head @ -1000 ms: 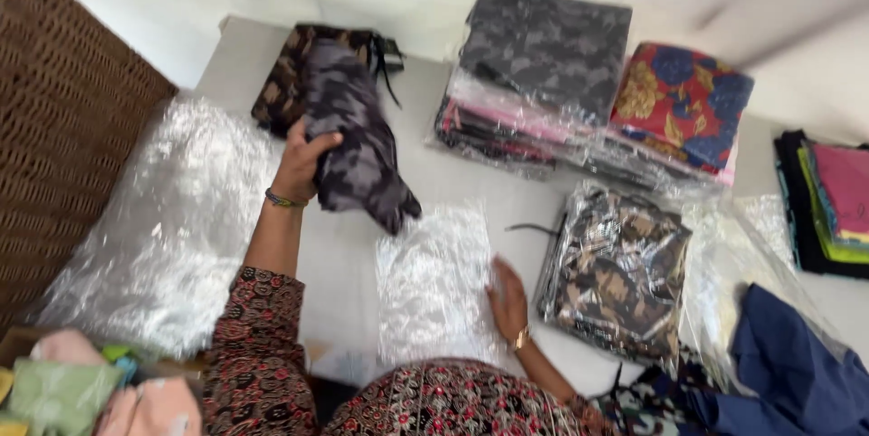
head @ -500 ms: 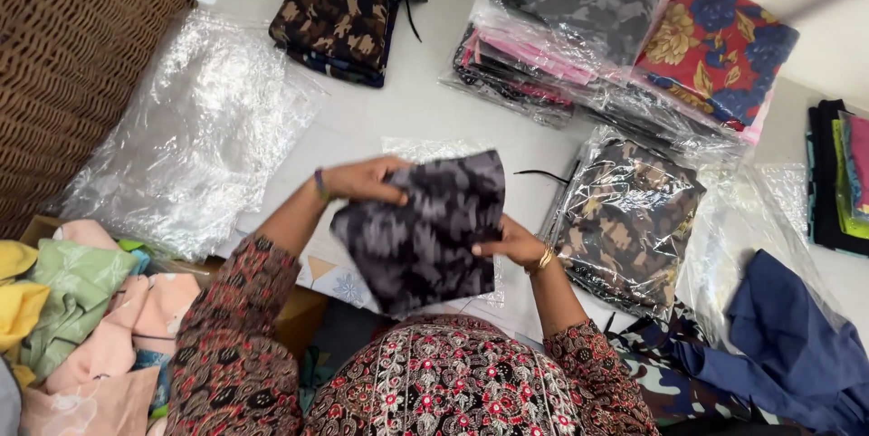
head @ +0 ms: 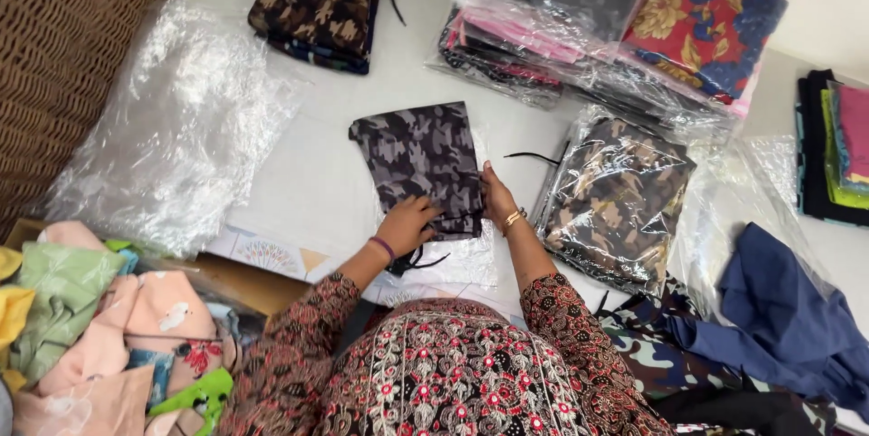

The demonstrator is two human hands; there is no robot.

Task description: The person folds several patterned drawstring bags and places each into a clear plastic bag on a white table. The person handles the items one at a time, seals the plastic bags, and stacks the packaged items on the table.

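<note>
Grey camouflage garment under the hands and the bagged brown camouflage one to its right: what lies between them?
Head view: between the grey camouflage garment and the bagged brown camouflage garment, only a thin black cord on bare white table.

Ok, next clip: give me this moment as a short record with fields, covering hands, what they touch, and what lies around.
left hand: left hand pressed on the near edge of the grey camouflage garment
right hand: right hand flat against the garment's right edge
garment: folded, lying on the white table, partly over a clear plastic bag
left of it: crumpled clear plastic sheet, wicker basket
right of it: bagged brown camouflage garment, blue cloth
far side: stack of bagged fabrics
</note>
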